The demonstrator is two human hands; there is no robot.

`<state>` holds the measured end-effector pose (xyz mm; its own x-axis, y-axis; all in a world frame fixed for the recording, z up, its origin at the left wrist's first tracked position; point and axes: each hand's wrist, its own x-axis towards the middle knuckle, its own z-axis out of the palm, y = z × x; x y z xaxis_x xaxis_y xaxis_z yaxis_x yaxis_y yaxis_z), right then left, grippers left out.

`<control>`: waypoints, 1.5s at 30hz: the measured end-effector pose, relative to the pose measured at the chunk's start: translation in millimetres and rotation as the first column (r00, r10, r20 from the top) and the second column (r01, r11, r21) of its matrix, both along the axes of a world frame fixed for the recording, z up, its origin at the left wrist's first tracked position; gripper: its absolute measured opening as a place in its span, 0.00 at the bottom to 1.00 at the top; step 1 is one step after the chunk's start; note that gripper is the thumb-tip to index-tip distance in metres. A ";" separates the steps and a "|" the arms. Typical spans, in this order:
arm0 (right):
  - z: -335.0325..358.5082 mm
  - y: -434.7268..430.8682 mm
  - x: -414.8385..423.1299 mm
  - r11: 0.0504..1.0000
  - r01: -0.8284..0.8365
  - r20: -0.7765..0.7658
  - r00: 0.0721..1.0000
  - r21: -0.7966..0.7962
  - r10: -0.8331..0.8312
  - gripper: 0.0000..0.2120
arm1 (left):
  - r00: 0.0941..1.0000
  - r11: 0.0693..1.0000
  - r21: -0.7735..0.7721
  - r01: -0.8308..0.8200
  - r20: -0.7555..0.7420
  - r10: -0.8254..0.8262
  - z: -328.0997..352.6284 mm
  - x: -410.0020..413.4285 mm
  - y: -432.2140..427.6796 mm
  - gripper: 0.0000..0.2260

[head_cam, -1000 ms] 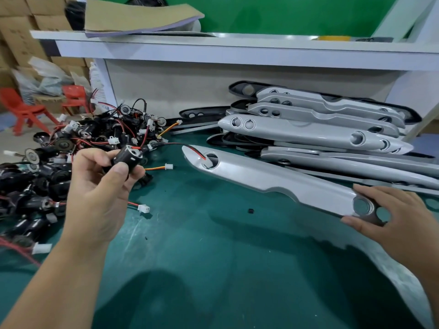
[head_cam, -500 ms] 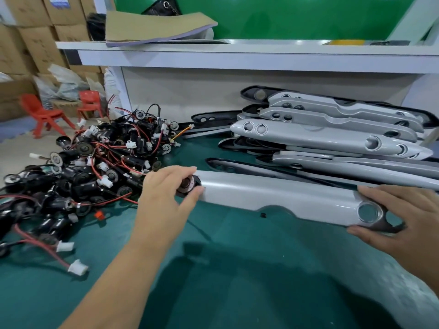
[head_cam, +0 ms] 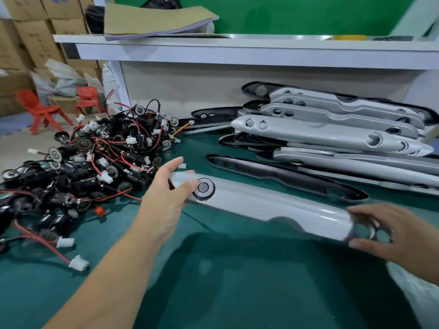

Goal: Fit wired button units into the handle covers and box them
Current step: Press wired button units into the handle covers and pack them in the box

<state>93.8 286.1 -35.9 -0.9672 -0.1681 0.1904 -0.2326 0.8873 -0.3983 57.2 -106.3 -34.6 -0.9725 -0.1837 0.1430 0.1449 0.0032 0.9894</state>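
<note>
Pinching the left tip of the cover (head_cam: 273, 207) with the left hand (head_cam: 164, 200), thumb pressed right against the rim of the button (head_cam: 203, 188), fingers tucked round the far side of the tip. Got that button sitting in its hole, round face up. Gripping the other end with the right hand (head_cam: 392, 231), fingers draped over the top edge and thumb underneath, right by the two empty holes there. Bit blurry on that side, so no finer detail to give. Holding the cover low over the green mat (head_cam: 213, 281), slanting from back left to front right; can't tell if touching it or not. Just behind, a black strip (head_cam: 285, 179) lying flat on the mat. Further back on the right, a stack (head_cam: 332, 136) of more silver covers, holes empty. Off to the left, just beside the left hand, a big tangled pile (head_cam: 95, 162) of units: black bodies, red wires, white plugs. Above all that, a white shelf (head_cam: 237, 51) with a cardboard sheet (head_cam: 156, 22) on top. Way back left, red chairs (head_cam: 40, 110) and boxes (head_cam: 28, 24).
</note>
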 end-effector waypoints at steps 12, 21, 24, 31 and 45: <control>6.8 -122.6 3.3 0.999 -0.048 -0.298 0.954 0.004 0.047 0.23 | 0.989 0.999 -0.038 0.013 -0.148 -0.018 0.2 4.7 17.7 0.19; 32.8 -217.9 -13.1 0.954 -0.296 -0.364 0.894 -0.041 0.261 0.20 | 0.981 0.994 -0.106 0.020 -0.189 -0.040 3.1 13.1 19.0 0.19; 30.2 -221.4 -15.7 0.952 -0.288 -0.395 0.890 -0.102 0.227 0.19 | 0.986 0.998 0.039 0.054 -0.162 -0.048 2.8 12.8 19.1 0.16; 32.7 -210.8 -14.7 0.936 -0.351 -0.476 0.827 -0.020 0.300 0.19 | 0.988 0.991 0.081 0.110 -0.115 -0.100 5.4 16.1 22.8 0.14; 51.3 -184.4 -27.4 0.962 -0.164 0.105 0.976 -0.216 0.190 0.26 | 0.992 0.980 -0.196 0.029 -0.115 -0.052 5.8 15.5 21.8 0.26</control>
<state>66.5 101.8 15.4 -0.9436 -0.3089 0.1193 -0.3160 0.7324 -0.6031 72.7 -84.5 -28.8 -0.9524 -0.1019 0.2874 0.2658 0.1843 0.9462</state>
